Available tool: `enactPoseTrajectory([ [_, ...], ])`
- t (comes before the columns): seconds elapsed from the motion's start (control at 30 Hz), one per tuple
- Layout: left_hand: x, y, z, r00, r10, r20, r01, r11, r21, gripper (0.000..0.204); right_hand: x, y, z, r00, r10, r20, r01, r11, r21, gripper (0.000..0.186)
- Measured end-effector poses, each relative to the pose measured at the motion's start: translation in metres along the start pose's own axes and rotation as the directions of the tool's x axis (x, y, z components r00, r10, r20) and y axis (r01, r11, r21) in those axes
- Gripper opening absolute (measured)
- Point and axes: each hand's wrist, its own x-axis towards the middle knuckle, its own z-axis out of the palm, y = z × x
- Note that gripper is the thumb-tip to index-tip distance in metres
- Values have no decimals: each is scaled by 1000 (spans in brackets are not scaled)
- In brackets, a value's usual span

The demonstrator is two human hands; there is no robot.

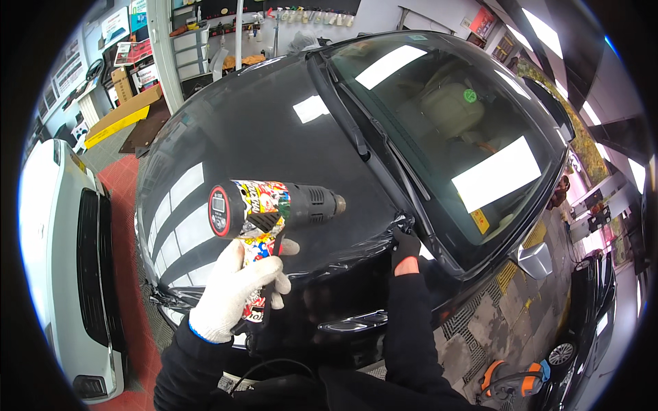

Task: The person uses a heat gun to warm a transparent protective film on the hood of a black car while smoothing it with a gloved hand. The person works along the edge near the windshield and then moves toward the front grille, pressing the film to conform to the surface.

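Observation:
My left hand, in a white knit glove, is wrapped round the handle of a sticker-covered heat gun. Its nozzle points right, above the black car hood. At the hood's rear corner by the windshield, my right hand, in a black glove, pinches a bunched edge of glossy black film. Wrinkled film runs along the hood's near side edge, above the fender vent trim. The right fingertips are partly lost against the dark film.
The windshield and wipers lie beyond my right hand. A side mirror sticks out at right. A white car stands at left on red floor tiles. An orange-and-black vacuum sits at lower right. Shelves fill the back.

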Motion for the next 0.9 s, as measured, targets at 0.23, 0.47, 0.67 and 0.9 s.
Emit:
enactPoseTrajectory([
  [0.23, 31, -10, -10, 986, -97, 136, 95, 995, 16, 64, -22, -6, -7, 989, -118, 91, 130, 981, -142, 26],
  [0.47, 49, -20, -19, 977, -101, 187, 116, 991, -69, 62, -16, -8, -11, 980, 85, 178, -138, 942, 306, 32],
  [0.67, 65, -28, -23, 962, -192, 196, 203, 978, -36, 65, -28, -19, -9, 967, 70, 243, -138, 950, 279, 31],
  [0.9, 70, -32, -21, 951, -218, 221, 233, 972, -44, 66, -32, -21, -8, 963, 44, 267, -121, 953, 277, 23],
])
